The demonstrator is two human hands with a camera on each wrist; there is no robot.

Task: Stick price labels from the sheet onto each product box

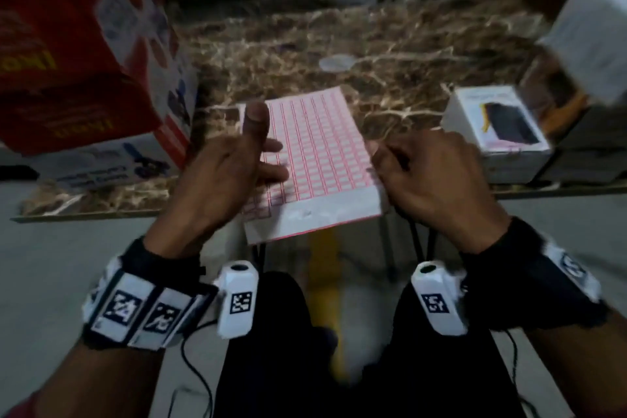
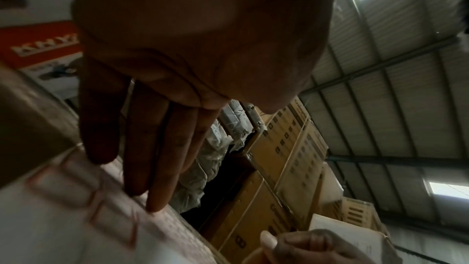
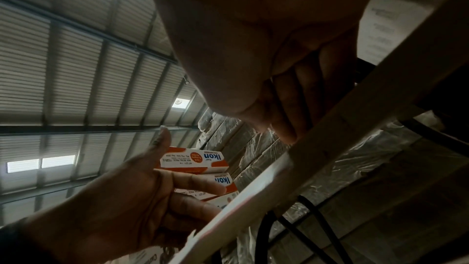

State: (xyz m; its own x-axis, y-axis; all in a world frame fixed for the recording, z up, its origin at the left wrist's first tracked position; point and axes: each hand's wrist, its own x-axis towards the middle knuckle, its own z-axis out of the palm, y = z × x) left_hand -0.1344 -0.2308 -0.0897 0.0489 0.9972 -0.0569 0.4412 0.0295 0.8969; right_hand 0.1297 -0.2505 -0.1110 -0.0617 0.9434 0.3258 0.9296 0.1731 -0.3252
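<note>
Label sheet (image 1: 312, 159) held above the near edge of the marble tabletop (image 1: 390, 44). Right hand (image 1: 437, 180) pinches its right edge. Left hand (image 1: 224, 173): fingers (image 2: 157, 168) straight, tips resting on the sheet's left side, thumb raised. Small white box (image 1: 498, 132) right, red-and-white box (image 1: 78, 54) left.

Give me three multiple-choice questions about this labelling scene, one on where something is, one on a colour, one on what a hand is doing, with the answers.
1. Where does the small white product box picturing a dark item stand?
A. right of the label sheet
B. on the sheet
C. on the person's lap

2. What colour are the grid lines on the white label sheet?
A. blue
B. pinkish red
C. green

3. What is the right hand doing?
A. hanging idle
B. gripping the sheet's right edge
C. lifting a box

Answers: 1 A, it stands on the brown marbled tabletop beside the sheet. 2 B, the head view shows pinkish-red outlines. 3 B, its fingers curl round that edge, while the left hand lays fingers on the sheet.
</note>
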